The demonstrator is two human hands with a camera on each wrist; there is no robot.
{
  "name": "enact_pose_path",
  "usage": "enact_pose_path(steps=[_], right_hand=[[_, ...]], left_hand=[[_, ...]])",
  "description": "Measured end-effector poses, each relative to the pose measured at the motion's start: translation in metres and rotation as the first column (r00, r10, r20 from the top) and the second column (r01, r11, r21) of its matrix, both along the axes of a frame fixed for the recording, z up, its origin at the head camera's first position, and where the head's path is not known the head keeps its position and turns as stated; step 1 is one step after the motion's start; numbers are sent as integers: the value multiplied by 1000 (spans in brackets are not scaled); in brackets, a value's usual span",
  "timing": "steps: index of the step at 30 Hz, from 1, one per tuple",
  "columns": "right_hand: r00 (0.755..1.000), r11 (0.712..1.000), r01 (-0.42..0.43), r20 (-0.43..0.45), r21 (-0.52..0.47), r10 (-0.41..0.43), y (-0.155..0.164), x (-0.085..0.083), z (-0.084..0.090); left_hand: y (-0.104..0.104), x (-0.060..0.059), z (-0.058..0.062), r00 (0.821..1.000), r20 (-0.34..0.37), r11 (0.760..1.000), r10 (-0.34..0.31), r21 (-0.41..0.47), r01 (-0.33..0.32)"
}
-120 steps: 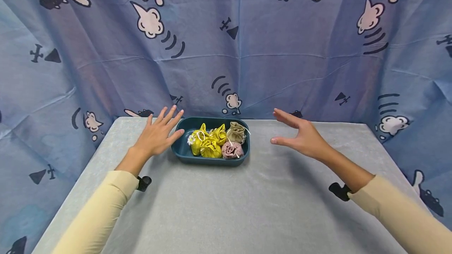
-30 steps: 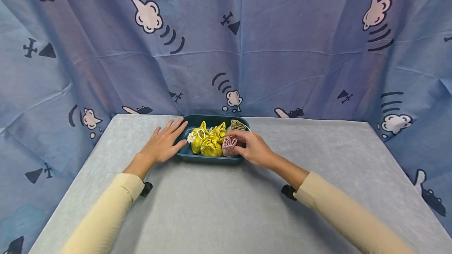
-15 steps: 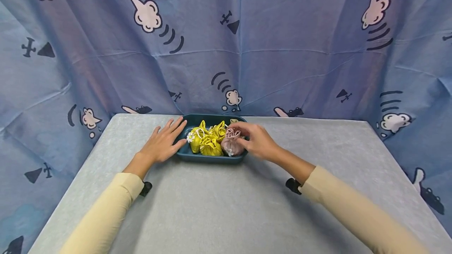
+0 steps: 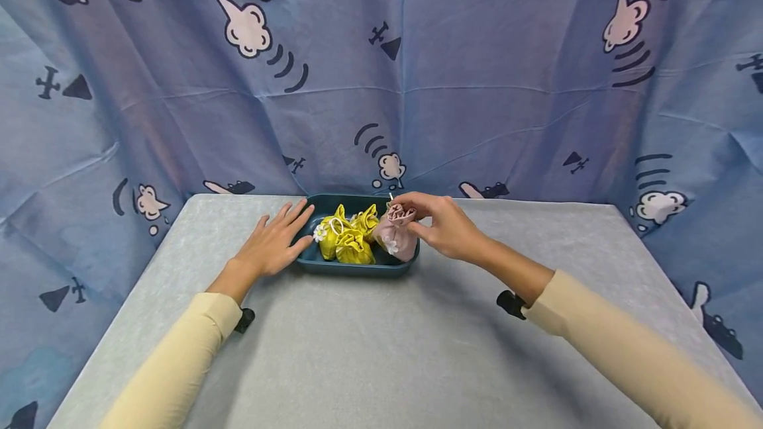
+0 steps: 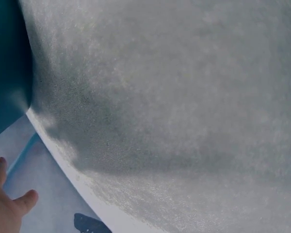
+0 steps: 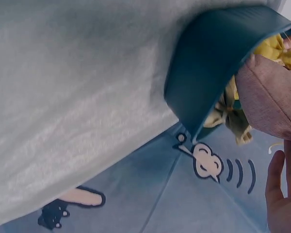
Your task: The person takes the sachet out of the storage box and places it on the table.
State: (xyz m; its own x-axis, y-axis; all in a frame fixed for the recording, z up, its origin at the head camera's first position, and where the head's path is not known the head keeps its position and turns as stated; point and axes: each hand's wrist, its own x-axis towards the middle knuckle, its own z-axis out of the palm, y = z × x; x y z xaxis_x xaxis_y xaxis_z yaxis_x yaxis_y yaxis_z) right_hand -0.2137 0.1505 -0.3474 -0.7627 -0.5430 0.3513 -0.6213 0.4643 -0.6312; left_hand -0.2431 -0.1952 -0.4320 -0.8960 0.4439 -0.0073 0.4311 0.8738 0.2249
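My right hand (image 4: 448, 225) pinches the gathered neck of a pink drawstring pouch (image 4: 398, 236), raised at the right end of a dark teal tub (image 4: 352, 270). In the right wrist view the pink pouch (image 6: 274, 99) hangs above the rim, and an olive-beige pouch (image 6: 228, 115) sits in the tub behind it. Several yellow drawstring pouches (image 4: 355, 248) stand in the middle of the tub, one with a white flower trim. At the tub's left end my left hand (image 4: 271, 240) lies with spread, straight fingers against the rim.
A pale grey cloth covers the table (image 4: 357, 349), whose back edge meets a blue printed curtain (image 4: 334, 85). Black wrist cameras (image 4: 511, 304) sit below each forearm. The tub's outer wall (image 5: 7, 63) shows in the left wrist view.
My right hand came in from the right, took the pink pouch by its neck and lifted it up and slightly rightward. My left hand moved onto the tub's left rim and has stayed there.
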Motion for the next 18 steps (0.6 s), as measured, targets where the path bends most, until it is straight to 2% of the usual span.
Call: enact_pose_path(steps=[7, 13, 18], right_hand=[[1000, 999, 26, -11, 20, -26, 15, 3, 15], [997, 998, 54, -50, 41, -52, 37, 5, 14], [995, 993, 89, -41, 71, -86, 61, 7, 10]], left_hand=[[0, 0, 0, 1000, 7, 1000, -3, -13, 3], [0, -1, -1, 1000, 2, 1000, -1, -9, 1], [0, 0, -1, 1000, -3, 1000, -3, -6, 3]])
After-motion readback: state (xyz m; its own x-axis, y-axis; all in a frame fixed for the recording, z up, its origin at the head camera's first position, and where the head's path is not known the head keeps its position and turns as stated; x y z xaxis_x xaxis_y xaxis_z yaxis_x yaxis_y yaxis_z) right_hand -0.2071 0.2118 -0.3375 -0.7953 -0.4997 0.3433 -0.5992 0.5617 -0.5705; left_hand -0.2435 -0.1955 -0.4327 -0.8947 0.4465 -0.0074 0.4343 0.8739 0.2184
